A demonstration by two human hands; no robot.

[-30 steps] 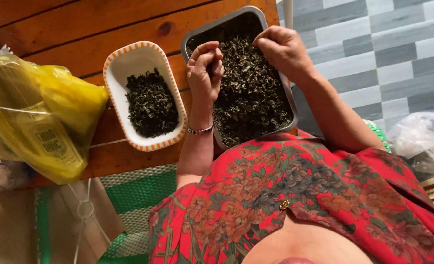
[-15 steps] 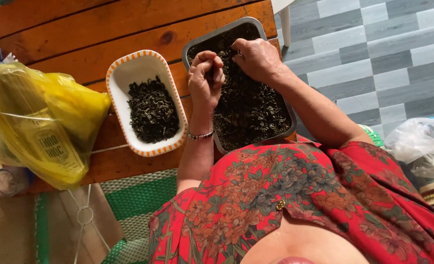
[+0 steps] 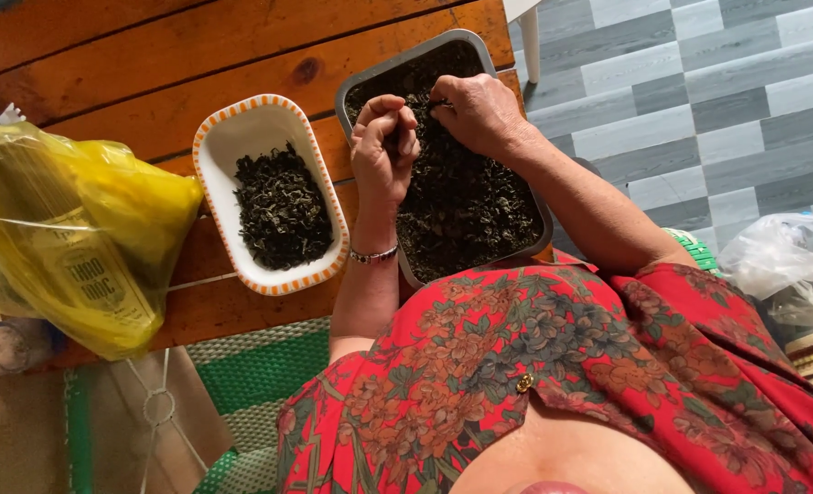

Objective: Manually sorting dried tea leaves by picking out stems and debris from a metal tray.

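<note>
- head view: both my hands are over the grey metal tray (image 3: 366, 84) of dark dried leaves (image 3: 466, 197) on the wooden worktop (image 3: 150, 82).
- my left hand (image 3: 383, 151) is curled narrow, fingertips pinched together, seemingly on a few leaves.
- my right hand (image 3: 481, 112) is bent down, fingers closed into the leaves at the tray's far end.
- just left of the tray, a white dish with an orange-striped rim (image 3: 214, 137) holds a small leaf pile.
- a yellow plastic bag (image 3: 77, 229) lies further left.

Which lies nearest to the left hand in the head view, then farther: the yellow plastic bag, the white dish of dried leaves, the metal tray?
1. Metal tray, directly under the left hand.
2. White dish, beside it on the table.
3. Yellow plastic bag, at the table's far end.
</note>
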